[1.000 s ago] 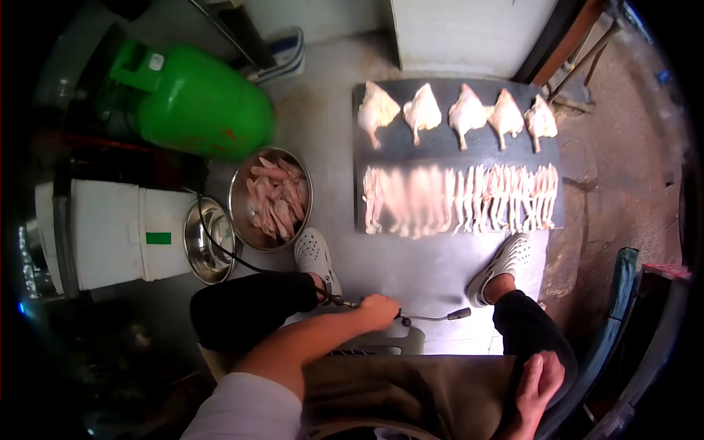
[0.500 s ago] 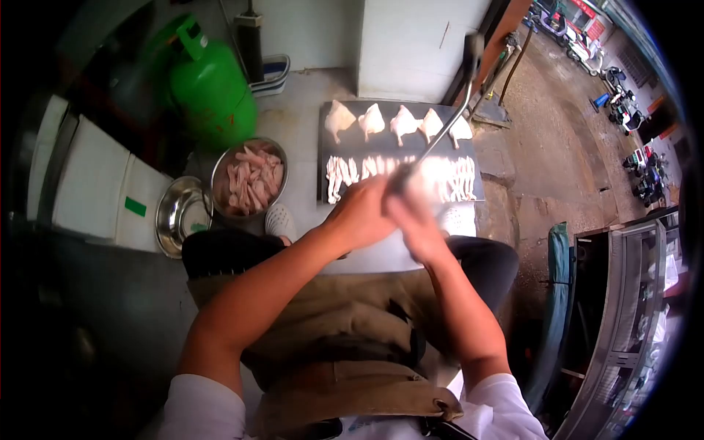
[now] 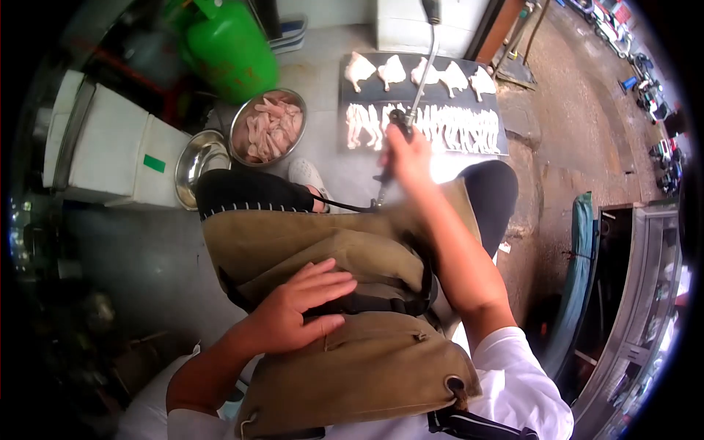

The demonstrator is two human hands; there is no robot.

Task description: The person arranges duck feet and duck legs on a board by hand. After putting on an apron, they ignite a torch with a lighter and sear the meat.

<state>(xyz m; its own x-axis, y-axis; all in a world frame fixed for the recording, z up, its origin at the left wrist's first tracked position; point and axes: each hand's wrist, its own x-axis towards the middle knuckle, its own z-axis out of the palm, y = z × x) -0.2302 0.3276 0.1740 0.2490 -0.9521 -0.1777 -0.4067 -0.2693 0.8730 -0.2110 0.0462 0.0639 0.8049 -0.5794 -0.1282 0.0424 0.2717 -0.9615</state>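
Observation:
My right hand (image 3: 411,161) is closed around the handle of a gas torch (image 3: 422,84), whose long metal tube points forward over a dark tray (image 3: 402,97). A black hose (image 3: 341,204) trails from the handle across my lap. On the tray, several pale poultry leg pieces (image 3: 391,72) lie in the back row. Slim pale poultry pieces (image 3: 462,128) line the front row, partly washed out by glare. My left hand (image 3: 301,304), fingers spread and holding nothing, is over the brown apron (image 3: 381,359) at my waist.
A steel bowl (image 3: 233,139) of raw poultry pieces (image 3: 275,128) stands left of the tray, with a second steel bowl (image 3: 183,172) beside it. Behind them is a green gas cylinder (image 3: 235,55). White boxes (image 3: 110,147) are at left; a glass-fronted cabinet (image 3: 638,293) is at right.
My left hand has come away from the torch and moved back to the apron. My right hand keeps hold of the torch. The view has tilted down, shifting the tray upward.

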